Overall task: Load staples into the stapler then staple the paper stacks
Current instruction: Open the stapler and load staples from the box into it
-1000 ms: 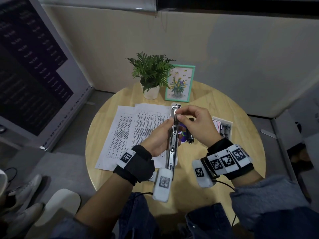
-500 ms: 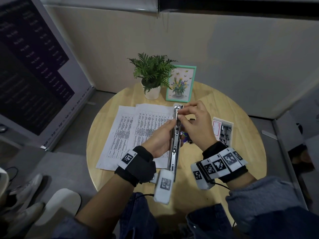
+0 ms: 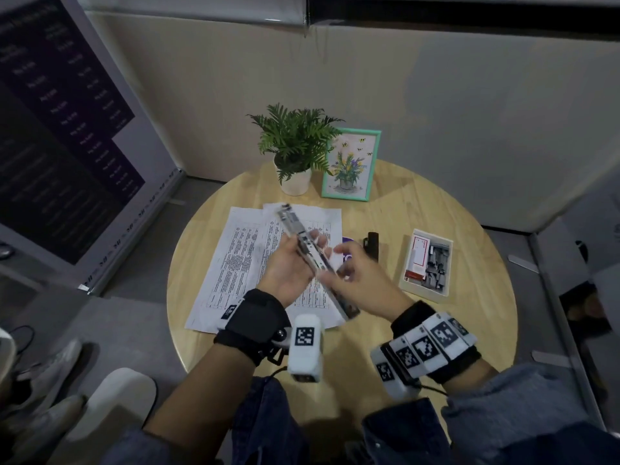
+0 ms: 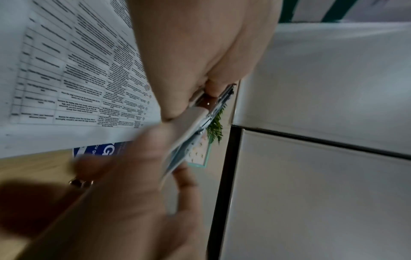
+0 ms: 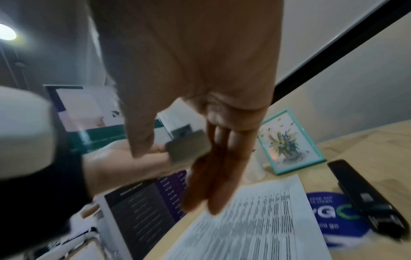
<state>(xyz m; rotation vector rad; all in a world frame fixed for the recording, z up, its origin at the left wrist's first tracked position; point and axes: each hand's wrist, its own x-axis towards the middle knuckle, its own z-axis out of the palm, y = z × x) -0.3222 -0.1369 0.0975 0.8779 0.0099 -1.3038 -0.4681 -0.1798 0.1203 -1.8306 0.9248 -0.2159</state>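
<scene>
My left hand grips the middle of a long silver stapler folded out flat, held above the paper stacks. Its far tip leans left. My right hand is blurred at the near end; in the right wrist view that end of the stapler sits pinched between thumb and straight fingers. The left wrist view shows the left fingers wrapped on the stapler over the paper. An open box of staples lies to the right.
A black stapler lies beside a blue round sticker on the round wooden table. A potted plant and a framed flower picture stand at the back. A dark board leans at the left.
The silver stapler has swung from pointing straight away to leaning far-left. My right hand has left its far tip and come down to the near end.
</scene>
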